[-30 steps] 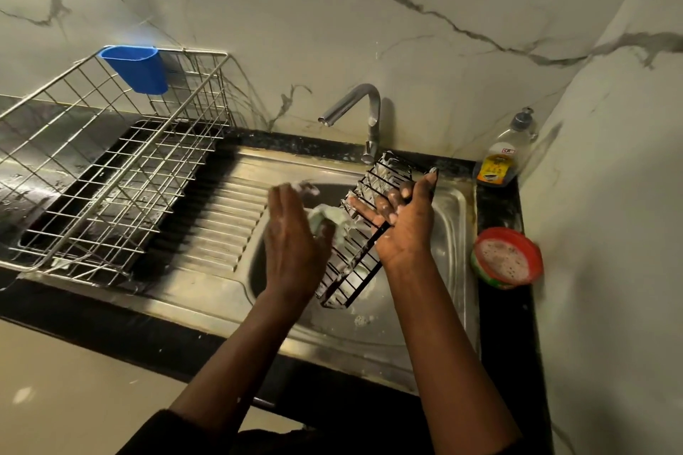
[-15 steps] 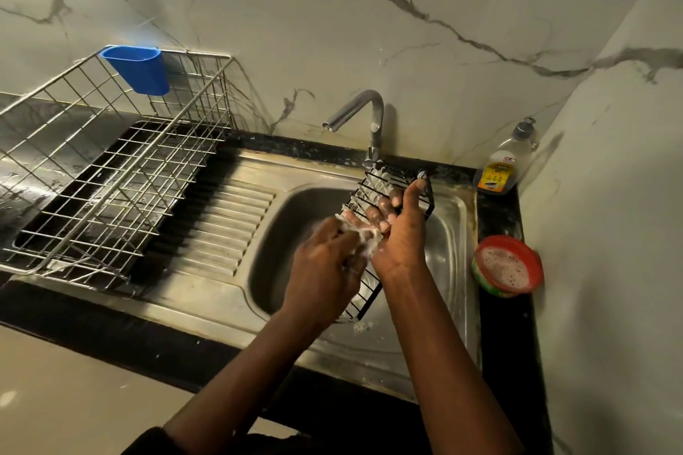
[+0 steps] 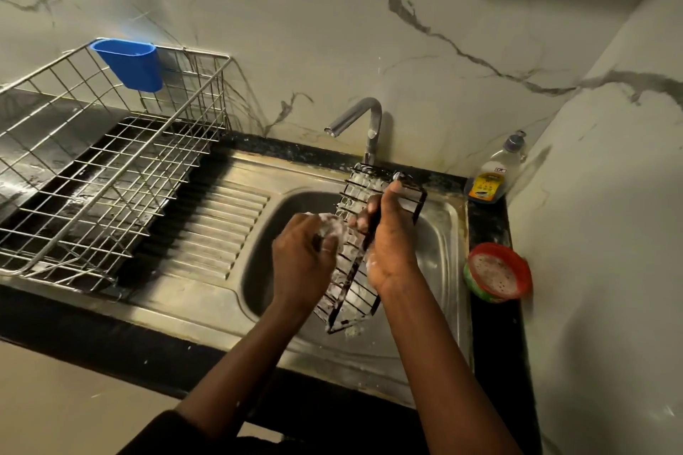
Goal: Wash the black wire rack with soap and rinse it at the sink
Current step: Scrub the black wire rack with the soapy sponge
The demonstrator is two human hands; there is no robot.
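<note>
While right hand (image 3: 391, 247) curls fingers (image 3: 364, 222) round black wire rack (image 3: 354, 301) over sink (image 3: 281, 222), left hand (image 3: 303, 262) pinches soapy pad (image 3: 332, 227), tap (image 3: 364, 114) behind.

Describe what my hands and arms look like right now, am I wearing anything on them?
No gloves on the left hand or right hand, and no watch or bracelet shows. White soap foam clings to the right hand. The left forearm and right forearm are uncovered; a dark sleeve sits high on the left arm, near the bottom edge.
</note>
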